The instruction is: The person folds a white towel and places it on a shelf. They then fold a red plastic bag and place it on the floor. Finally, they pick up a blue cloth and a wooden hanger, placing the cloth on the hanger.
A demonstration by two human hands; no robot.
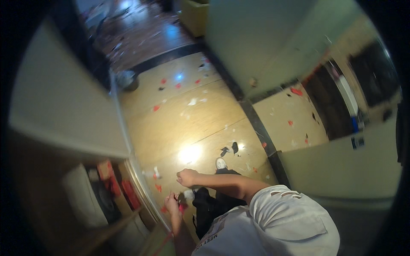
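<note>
My right hand is curled in front of my body, above the pale tiled floor. Lower and to the left, my left hand is bent with its fingers drawn together. A small pink-red piece shows beside the left hand; whether it is held or lies behind is unclear. Blur hides what, if anything, either hand grips. Below the right forearm is one white shoe, and the other white shoe stands farther forward.
Red scraps, white scraps and black scraps litter the floor. An open cupboard with red boxes stands left. A small bin is by the dark doorway threshold. Greenish walls bound the right.
</note>
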